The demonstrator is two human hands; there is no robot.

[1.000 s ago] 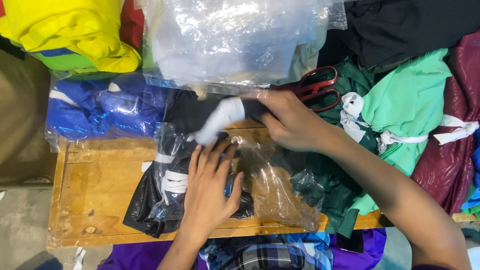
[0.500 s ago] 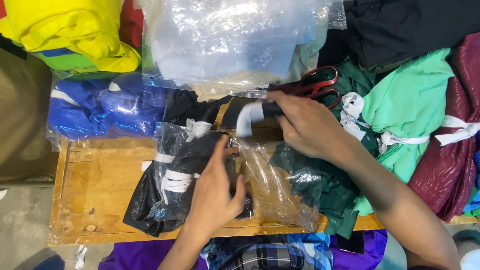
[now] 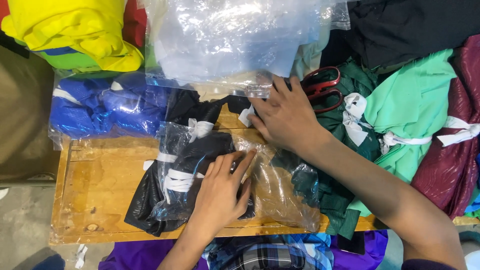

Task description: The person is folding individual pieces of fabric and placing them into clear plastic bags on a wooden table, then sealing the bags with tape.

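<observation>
A black garment bundle tied with white strips lies partly inside a clear plastic bag on a wooden table. My left hand lies flat on the bag, fingers spread, pressing the bundle down. My right hand rests on the bag's upper edge beside a white strip end, fingers curled over black cloth. Red-handled scissors lie just right of that hand.
A blue bagged garment sits at the left, a yellow one behind it. A pile of clear bags lies at the back. Green, dark green and maroon tied garments fill the right side.
My right hand has moved right and down, carrying the white strip end from the bundle's middle to the bag's upper edge. My left hand has stayed on the bag, fingers shifting slightly right.
</observation>
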